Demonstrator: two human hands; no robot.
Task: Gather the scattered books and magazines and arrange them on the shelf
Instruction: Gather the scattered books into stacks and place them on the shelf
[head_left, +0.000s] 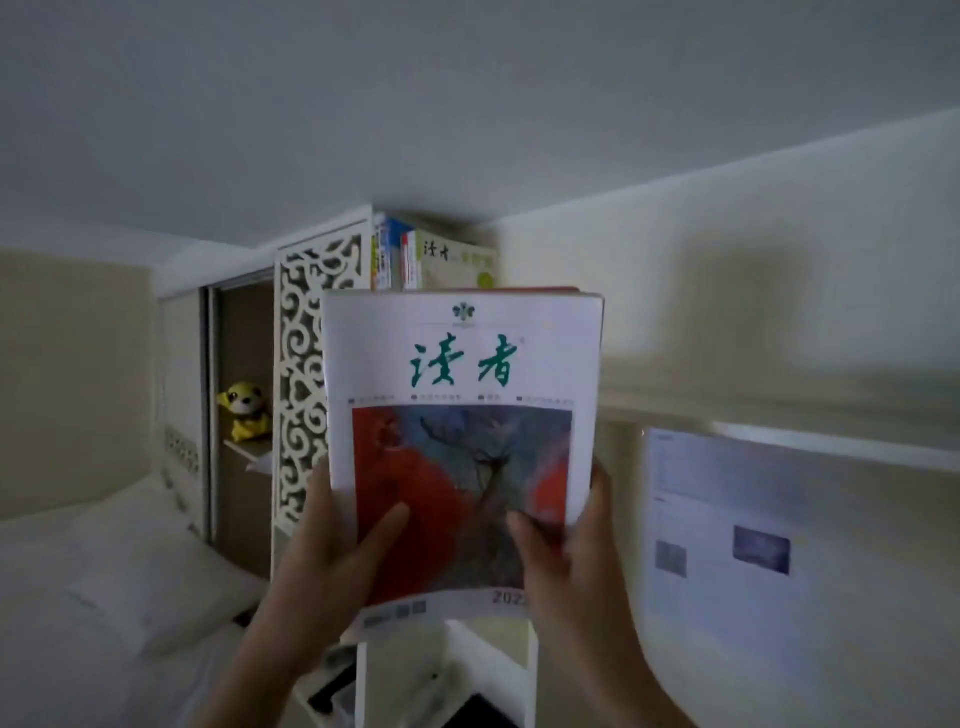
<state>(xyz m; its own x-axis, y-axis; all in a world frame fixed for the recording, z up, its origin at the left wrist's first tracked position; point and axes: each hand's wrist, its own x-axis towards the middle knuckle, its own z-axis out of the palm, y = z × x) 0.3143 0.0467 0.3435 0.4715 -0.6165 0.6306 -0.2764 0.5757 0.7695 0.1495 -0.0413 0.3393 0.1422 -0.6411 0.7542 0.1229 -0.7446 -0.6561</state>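
I hold a small stack of magazines (462, 395) upright in front of me; its front cover is white with green characters and a red and blue picture. My left hand (332, 551) grips the lower left edge, thumb on the cover. My right hand (566, 551) grips the lower right edge, thumb on the cover too. Behind the stack's top edge, several books and magazines (431, 257) stand upright on the top level of a white shelf (317, 332) with carved side panels. The stack hides the shelf's middle levels.
A yellow plush toy (244, 410) sits in a brown niche left of the shelf. A bed with white bedding (104, 571) lies at the lower left. A printed sheet (727, 545) hangs on the wall at right. Lower shelf compartments (447, 675) hold dark objects.
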